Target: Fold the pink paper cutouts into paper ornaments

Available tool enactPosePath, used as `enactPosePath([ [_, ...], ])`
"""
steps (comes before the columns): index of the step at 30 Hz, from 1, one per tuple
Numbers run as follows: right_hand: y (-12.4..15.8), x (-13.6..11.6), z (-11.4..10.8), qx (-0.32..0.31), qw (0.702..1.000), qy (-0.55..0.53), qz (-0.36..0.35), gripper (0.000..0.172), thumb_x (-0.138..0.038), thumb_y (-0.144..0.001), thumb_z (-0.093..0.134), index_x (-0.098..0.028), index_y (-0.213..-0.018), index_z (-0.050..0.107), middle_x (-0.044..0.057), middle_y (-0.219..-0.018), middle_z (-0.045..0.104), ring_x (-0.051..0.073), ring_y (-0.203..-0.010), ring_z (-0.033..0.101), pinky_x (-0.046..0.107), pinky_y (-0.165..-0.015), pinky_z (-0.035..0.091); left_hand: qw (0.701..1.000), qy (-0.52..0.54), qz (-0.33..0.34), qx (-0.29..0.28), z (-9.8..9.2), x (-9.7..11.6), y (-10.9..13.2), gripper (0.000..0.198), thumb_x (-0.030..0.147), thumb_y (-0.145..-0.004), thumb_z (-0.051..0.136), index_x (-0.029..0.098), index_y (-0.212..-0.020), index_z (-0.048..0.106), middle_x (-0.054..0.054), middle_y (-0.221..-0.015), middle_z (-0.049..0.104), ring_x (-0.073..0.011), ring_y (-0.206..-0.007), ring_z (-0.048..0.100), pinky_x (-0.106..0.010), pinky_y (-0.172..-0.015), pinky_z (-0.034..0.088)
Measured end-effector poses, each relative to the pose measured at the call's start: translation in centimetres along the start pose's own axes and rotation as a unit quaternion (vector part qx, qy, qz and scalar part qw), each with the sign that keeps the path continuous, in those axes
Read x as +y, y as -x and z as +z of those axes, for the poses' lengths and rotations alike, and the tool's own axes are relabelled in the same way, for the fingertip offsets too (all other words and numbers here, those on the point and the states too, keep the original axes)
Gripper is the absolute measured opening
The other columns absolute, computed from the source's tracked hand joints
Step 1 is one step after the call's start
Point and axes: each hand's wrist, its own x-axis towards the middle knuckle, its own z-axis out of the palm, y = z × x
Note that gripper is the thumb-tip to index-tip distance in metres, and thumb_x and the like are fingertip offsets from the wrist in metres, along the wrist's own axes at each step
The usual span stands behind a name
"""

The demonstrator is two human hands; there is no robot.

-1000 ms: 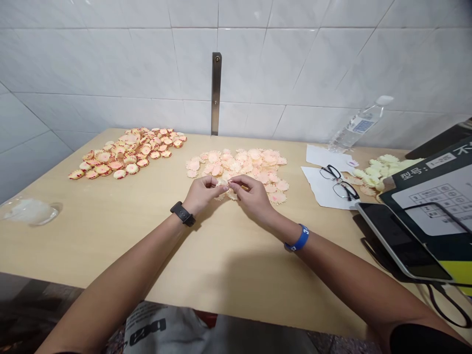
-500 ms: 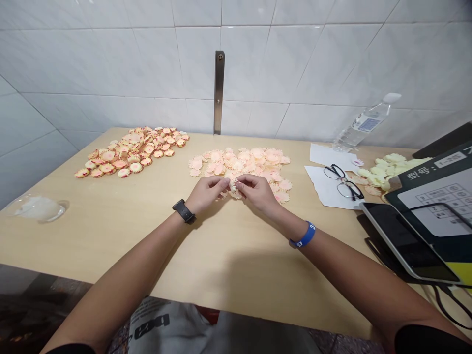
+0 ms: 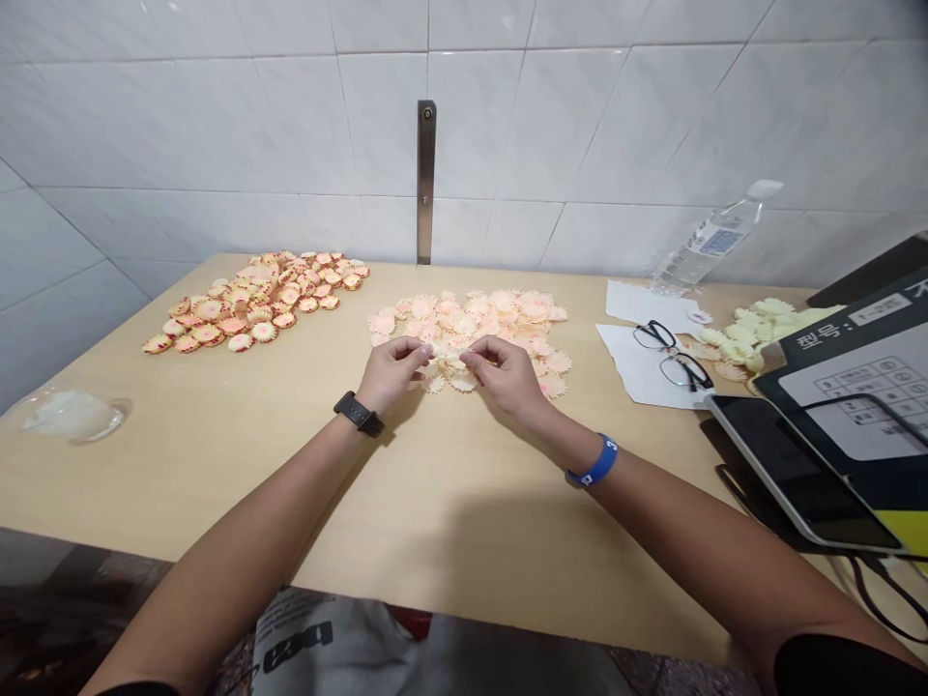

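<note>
My left hand (image 3: 393, 374), with a black watch at the wrist, has thumb and forefinger pinched together. Opposite it, my right hand (image 3: 502, 375) is closed in the same kind of pinch, a blue wristband below it. A short gap parts the fingertips. Whatever they grip is pale and blends into the heap of thin pale-pink, scalloped flower-shaped pieces (image 3: 507, 309) behind and beneath them. To the left lies a second heap of thicker cream flower-shaped pieces with red edges (image 3: 265, 300).
At the right are a leaning clear bottle (image 3: 714, 237), glasses (image 3: 678, 356) on white paper (image 3: 623, 372), a pale yellow-green flower-piece heap (image 3: 754, 329), a phone (image 3: 801, 474) with cables, and a dark box (image 3: 862, 377). A clear cup (image 3: 72, 416) with white contents stands left.
My hands have moved apart, the left one shifting left, so a gap now shows between fingertips that were almost touching. The camera view has shifted slightly.
</note>
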Motion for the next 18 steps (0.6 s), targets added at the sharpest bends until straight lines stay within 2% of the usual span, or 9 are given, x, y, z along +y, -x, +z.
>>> enactPosePath([
  [4, -0.3, 0.1, -0.4, 0.027, 0.999, -0.017, 0.013, 0.02, -0.036, -0.078, 0.062, -0.021, -0.067, 0.055, -0.002, -0.059, 0.05, 0.013, -0.056, 0.046, 0.028, -0.053, 0.039, 0.995, 0.067, -0.02, 0.075, -1.1, 0.1, -1.1, 0.028, 0.036, -0.063, 0.08, 0.016, -0.07, 0.062, -0.001, -0.072, 0.061, -0.0112, -0.07, 0.059, -0.021, -0.059, 0.049],
  [6, -0.6, 0.2, -0.7, 0.028, 0.999, 0.011, 0.012, 0.018, -0.036, -0.078, 0.062, -0.02, -0.07, 0.059, 0.0, -0.064, 0.055, 0.014, -0.059, 0.048, 0.029, -0.056, 0.041, 0.994, 0.074, -0.019, 0.079, -1.5, 0.1, -1.6, 0.025, 0.033, -0.065, 0.079, 0.015, -0.077, 0.064, -0.003, -0.081, 0.064, -0.011, -0.072, 0.06, -0.022, -0.062, 0.05],
  [8, -0.9, 0.3, -0.9, 0.027, 0.998, 0.06, -0.002, 0.016, -0.033, -0.079, 0.062, -0.02, -0.086, 0.066, 0.004, -0.08, 0.063, 0.016, -0.067, 0.052, 0.031, -0.061, 0.045, 0.995, 0.066, -0.019, 0.067, -1.5, -0.1, -1.8, 0.026, 0.029, -0.069, 0.077, 0.015, -0.089, 0.066, -0.006, -0.093, 0.068, -0.0121, -0.076, 0.063, -0.025, -0.067, 0.053],
  [10, -1.1, 0.6, -1.2, 0.031, 0.993, 0.106, -0.033, 0.029, -0.029, -0.081, 0.058, -0.022, -0.108, 0.067, 0.007, -0.098, 0.066, 0.017, -0.074, 0.056, 0.033, -0.066, 0.048, 0.996, 0.056, -0.01, 0.07, -1.3, -0.3, -1.9, 0.028, 0.027, -0.074, 0.072, 0.016, -0.099, 0.066, -0.009, -0.105, 0.068, -0.0139, -0.081, 0.065, -0.028, -0.071, 0.054],
  [12, -1.0, 1.0, -1.4, 0.021, 0.985, 0.143, -0.095, 0.033, -0.021, -0.084, 0.05, -0.023, -0.113, 0.067, 0.008, -0.106, 0.066, 0.019, -0.083, 0.059, 0.035, -0.072, 0.05, 0.996, 0.032, 0.022, 0.083, -1.1, -0.5, -1.8, 0.025, 0.025, -0.078, 0.067, 0.016, -0.102, 0.065, -0.01, -0.113, 0.066, -0.0149, -0.086, 0.066, -0.028, -0.073, 0.054],
  [15, -0.3, 1.5, -1.5, -0.054, 0.962, 0.176, -0.203, 0.035, -0.009, -0.08, 0.043, -0.023, -0.092, 0.073, 0.007, -0.096, 0.069, 0.022, -0.09, 0.062, 0.038, -0.081, 0.05, 0.99, -0.048, 0.093, 0.093, -1.1, -0.6, -1.6, 0.016, 0.024, -0.082, 0.061, 0.017, -0.096, 0.066, -0.007, -0.104, 0.069, -0.0149, -0.084, 0.066, -0.026, -0.072, 0.052],
  [18, 0.7, 1.3, -1.2, -0.18, 0.942, 0.177, -0.22, 0.036, -0.005, -0.077, 0.042, -0.022, -0.082, 0.073, 0.005, -0.086, 0.072, 0.02, -0.083, 0.066, 0.035, -0.078, 0.053, 0.977, -0.134, 0.139, 0.092, -1.4, -0.4, -1.5, 0.012, 0.027, -0.083, 0.058, 0.017, -0.083, 0.065, -0.004, -0.08, 0.069, -0.0143, -0.073, 0.063, -0.025, -0.069, 0.049],
])
